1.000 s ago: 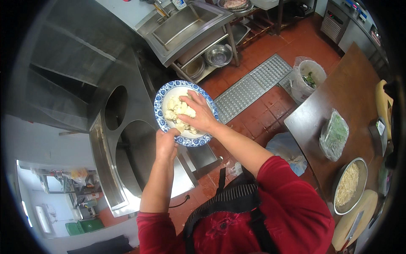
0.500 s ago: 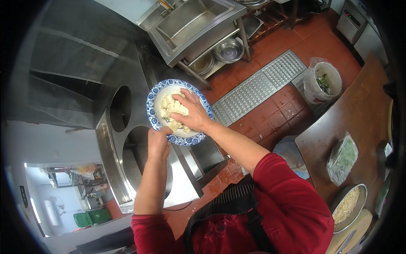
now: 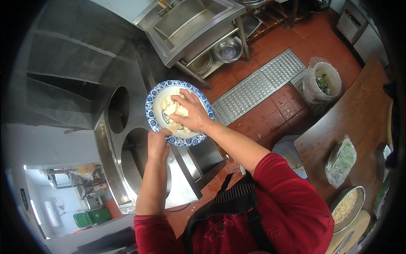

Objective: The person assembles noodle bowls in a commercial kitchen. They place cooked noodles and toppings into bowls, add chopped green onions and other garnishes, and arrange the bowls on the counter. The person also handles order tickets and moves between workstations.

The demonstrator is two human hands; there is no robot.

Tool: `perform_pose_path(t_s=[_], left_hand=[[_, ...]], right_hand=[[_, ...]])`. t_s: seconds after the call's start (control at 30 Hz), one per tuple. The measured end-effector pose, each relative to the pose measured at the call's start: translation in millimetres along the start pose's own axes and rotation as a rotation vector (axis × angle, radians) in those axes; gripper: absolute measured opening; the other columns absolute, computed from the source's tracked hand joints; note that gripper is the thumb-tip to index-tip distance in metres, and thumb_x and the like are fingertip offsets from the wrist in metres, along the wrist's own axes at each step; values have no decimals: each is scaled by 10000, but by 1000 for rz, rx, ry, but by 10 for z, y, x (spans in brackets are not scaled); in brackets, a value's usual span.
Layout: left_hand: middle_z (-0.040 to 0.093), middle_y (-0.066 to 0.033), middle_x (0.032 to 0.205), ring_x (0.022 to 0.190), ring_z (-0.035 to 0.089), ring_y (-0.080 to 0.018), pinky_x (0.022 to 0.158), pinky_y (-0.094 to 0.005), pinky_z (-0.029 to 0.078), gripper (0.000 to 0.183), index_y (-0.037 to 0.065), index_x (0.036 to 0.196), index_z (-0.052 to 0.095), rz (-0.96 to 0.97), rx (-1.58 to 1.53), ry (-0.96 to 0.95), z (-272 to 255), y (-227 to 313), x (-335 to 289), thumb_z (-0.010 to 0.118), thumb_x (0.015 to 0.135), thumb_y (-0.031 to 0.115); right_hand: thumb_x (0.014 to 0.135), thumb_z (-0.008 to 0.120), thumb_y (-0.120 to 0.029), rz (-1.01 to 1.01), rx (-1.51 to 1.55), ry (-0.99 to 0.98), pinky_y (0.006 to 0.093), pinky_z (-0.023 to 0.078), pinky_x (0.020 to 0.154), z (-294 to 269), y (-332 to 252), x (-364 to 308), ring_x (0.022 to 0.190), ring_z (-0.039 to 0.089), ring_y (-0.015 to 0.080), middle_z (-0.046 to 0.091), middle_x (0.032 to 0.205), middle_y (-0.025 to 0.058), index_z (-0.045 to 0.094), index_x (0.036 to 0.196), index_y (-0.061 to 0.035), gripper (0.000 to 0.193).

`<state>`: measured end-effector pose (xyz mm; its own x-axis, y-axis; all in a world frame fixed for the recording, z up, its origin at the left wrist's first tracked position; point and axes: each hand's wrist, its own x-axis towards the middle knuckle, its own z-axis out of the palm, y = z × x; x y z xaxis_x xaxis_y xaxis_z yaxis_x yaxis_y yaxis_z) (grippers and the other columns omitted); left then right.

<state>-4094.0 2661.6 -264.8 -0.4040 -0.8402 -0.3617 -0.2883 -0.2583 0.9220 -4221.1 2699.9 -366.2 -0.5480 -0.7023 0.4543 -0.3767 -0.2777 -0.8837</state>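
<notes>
A white plate with a blue floral rim [image 3: 151,112] is held up in front of me, over the edge of a steel stove. My left hand [image 3: 158,144] grips its near-left edge, the thumb over the rim and the other fingers mostly beneath. Pale, torn, doughy-looking pieces [image 3: 171,108] lie in the plate; I cannot tell exactly what food they are. Over their right side rests my right hand [image 3: 195,114], fingers and thumb spread apart and touching the pieces. Its palm hides part of the plate's inside.
The steel stove [image 3: 179,184] with round, deep openings stands at the left. Ahead is a steel sink [image 3: 190,25] with metal bowls below. A metal floor grate [image 3: 249,93] and lined bucket [image 3: 327,82] lie right, beside a brown table [image 3: 313,148] bearing bagged greens [image 3: 341,163] and a bowl of pale shreds [image 3: 349,207].
Little differs. My right hand has stayed over the pieces, which have shifted slightly beneath the fingers. My left hand keeps its hold on the plate.
</notes>
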Motion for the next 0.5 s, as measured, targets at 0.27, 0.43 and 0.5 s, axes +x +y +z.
perform_pose_path(t_s=[0.27,0.43,0.5], left_hand=[[571,-60,699,447,468,-97,365,-219,291,221,-48,873,556,0,0,-16,-3,-103,-214,485,664,-56],[570,-57,687,439,460,-100,359,-223,281,219,-46,866,560,18,-12,-47,-202,-305,-506,490,659,-60],[573,-62,702,442,466,-104,355,-223,286,227,-47,873,557,10,5,-55,-432,-414,-746,485,658,-58]], right_hand=[[727,635,-396,18,-15,-25,440,292,971,-86,-135,-242,1146,334,384,348,1269,182,475,1199,-70,596],[725,636,-408,18,-11,-1,430,277,992,66,-263,-624,1170,323,387,327,1295,195,471,1208,-81,606],[725,636,-412,21,2,6,426,269,1002,219,-407,-895,1181,316,391,314,1307,203,468,1213,-87,611]])
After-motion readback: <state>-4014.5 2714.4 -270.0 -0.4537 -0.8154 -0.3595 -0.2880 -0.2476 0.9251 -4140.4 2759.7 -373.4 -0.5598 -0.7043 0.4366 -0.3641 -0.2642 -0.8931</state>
